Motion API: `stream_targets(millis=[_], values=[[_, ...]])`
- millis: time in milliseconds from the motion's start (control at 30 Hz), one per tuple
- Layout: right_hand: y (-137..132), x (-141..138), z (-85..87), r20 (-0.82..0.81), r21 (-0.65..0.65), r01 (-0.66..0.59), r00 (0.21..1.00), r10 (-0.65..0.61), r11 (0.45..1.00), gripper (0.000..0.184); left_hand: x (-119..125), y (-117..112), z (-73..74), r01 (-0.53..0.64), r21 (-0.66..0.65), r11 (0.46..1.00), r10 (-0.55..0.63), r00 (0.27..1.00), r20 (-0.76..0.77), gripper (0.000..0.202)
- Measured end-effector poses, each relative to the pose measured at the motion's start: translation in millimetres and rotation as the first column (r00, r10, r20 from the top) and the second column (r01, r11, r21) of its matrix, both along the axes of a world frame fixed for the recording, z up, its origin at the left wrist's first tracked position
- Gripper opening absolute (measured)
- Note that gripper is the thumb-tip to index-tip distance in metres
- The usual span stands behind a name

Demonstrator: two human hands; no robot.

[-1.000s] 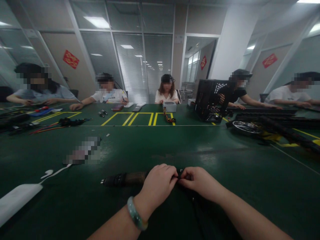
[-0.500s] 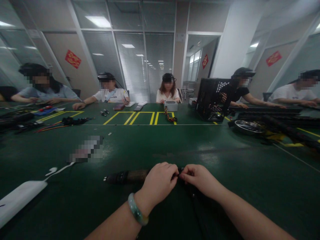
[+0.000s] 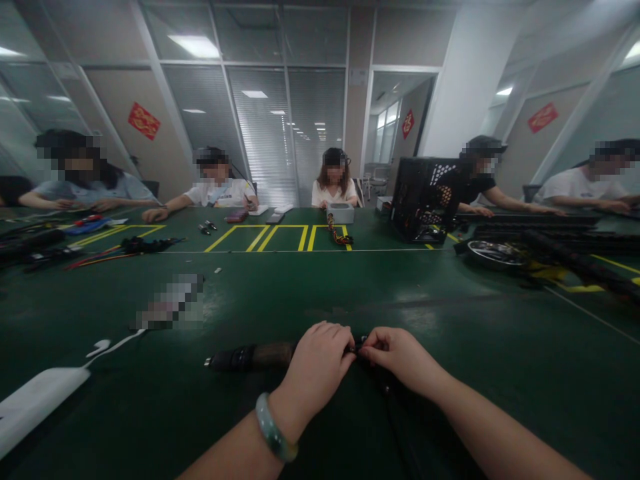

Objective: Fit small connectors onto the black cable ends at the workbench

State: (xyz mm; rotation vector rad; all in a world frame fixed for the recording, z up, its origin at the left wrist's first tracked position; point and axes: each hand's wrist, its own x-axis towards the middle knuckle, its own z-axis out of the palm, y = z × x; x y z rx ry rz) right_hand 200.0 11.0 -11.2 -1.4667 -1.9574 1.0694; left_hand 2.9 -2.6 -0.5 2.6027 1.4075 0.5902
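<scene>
Low in the frame's middle, my left hand clasps the sleeved cable lying on the green table and my right hand pinches its dark end — light and floppy, I judge, best held close to the join.

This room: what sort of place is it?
Probably an assembly workshop in an office building: people sit round one green table marked with yellow lines, wire bundles lie on it, glass partitions with blinds stand behind. Left hand and right hand hold a black cable.

No legible text; red wall signs unreadable
</scene>
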Motion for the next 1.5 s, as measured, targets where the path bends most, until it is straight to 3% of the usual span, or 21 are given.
stream_targets(millis=[167,400,800,1500], values=[[2.0,-0.2,-2.5,0.004,-0.001,-0.006,1.000,0.006,1.000,0.018,-0.1,-1.8,-1.2,0.016,0.053,0.998,-0.018,0.999,0.040,0.015],[0.7,0.7,-0.4,-0.013,-0.018,-0.019,1.000,0.019,1.000,0.017,0.5,-4.0,-1.5,-0.001,0.021,1.000,-0.001,0.996,0.094,0.013],[-3.6,-1.7,7.7,-0.023,-0.030,-0.035,0.999,0.034,0.999,0.018,-1.2,-1.5,-1.4,-0.060,-0.043,0.997,0.061,0.998,0.022,0.011],[-0.3,0.1,1.4,-0.021,-0.018,-0.034,0.999,0.033,0.999,0.019,-1.6,-2.0,2.0,-0.016,-0.052,0.999,0.019,0.998,0.058,0.006]])
